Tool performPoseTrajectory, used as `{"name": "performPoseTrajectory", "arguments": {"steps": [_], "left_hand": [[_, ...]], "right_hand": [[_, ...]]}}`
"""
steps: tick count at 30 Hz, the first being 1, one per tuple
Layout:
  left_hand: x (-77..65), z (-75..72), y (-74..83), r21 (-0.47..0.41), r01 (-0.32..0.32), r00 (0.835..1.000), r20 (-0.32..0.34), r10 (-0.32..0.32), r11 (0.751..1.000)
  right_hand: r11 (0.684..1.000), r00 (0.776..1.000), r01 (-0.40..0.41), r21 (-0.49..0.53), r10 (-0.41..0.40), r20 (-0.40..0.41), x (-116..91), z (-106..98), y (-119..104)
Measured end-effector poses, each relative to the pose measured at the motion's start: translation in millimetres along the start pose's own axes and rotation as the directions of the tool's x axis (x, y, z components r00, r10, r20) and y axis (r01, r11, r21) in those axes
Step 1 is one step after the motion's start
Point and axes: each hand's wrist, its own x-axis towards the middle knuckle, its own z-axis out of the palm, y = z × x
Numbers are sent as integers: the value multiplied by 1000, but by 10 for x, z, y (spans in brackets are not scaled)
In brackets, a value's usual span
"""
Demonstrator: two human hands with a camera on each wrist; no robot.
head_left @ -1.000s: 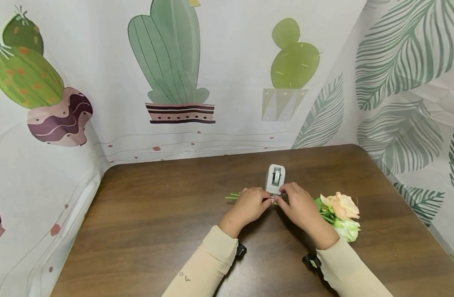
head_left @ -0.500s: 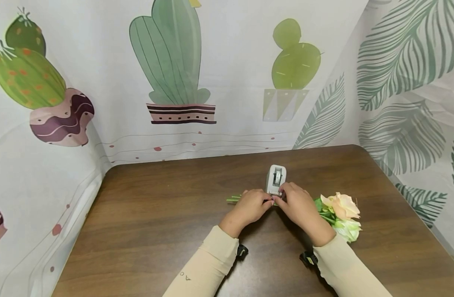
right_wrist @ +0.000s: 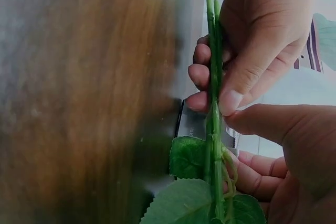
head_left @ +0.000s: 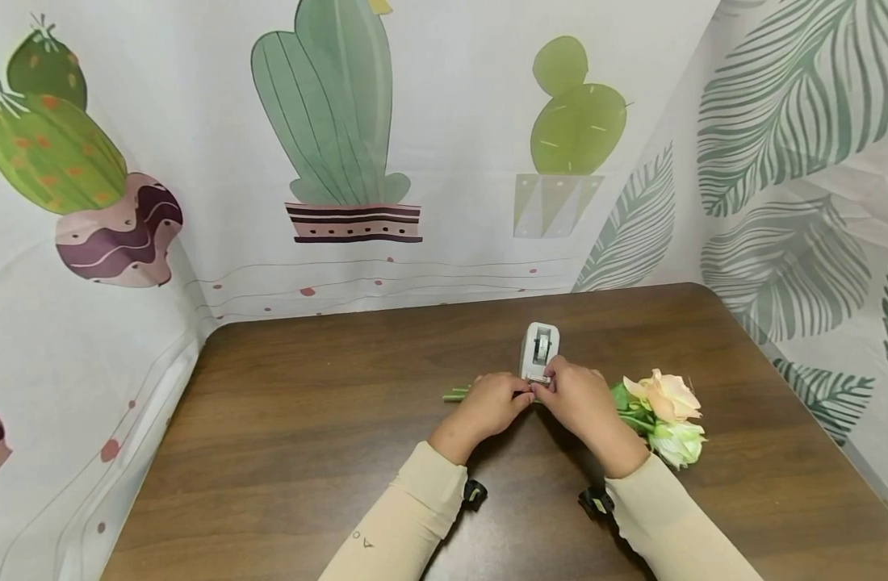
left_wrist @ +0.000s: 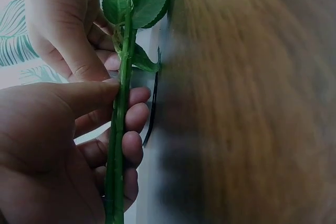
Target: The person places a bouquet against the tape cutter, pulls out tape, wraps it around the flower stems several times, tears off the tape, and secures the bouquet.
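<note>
Two artificial roses, one peach point(head_left: 665, 395) and one pale green-white point(head_left: 678, 444), lie to the right in the head view. My left hand point(head_left: 487, 403) grips their paired green stems point(left_wrist: 121, 119), thumb in front and fingers curled behind. The cut ends point(head_left: 454, 395) stick out past it. My right hand point(head_left: 580, 397) pinches at the stems close to the left thumb, its thumb tip against them and fingers bent behind. Right behind the hands stands a white tape dispenser point(head_left: 540, 343). Whether tape is on the stems cannot be made out.
Green leaves point(right_wrist: 189, 200) spread from the stems beside the right hand. The brown wooden table point(head_left: 306, 452) extends on both sides. A white cloth point(head_left: 458, 202) printed with cacti and leaves hangs behind the table's far edge.
The rose heads have shifted slightly up and left, and the stem ends have dropped a little and drawn together. My right hand has moved slightly left; the left hand keeps its grip.
</note>
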Motion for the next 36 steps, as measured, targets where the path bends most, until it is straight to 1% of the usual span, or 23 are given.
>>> {"name": "performPoseTrajectory", "arguments": {"steps": [10, 17, 23, 36], "left_hand": [[2, 22, 3, 1, 20, 1000, 3, -20, 1000], [18, 50, -16, 12, 26, 1000, 12, -26, 1000], [11, 39, -14, 8, 33, 999, 24, -33, 999], [14, 42, -7, 9, 34, 999, 12, -34, 999]], "right_hand": [[1000, 1000, -14, -9, 14, -5, -17, 40, -3], [1000, 1000, -10, -14, 9, -29, -23, 59, -15], [1000, 999, -18, -24, 17, -31, -22, 73, -24], [999, 999, -11, -30, 9, -42, -23, 81, -30]]}}
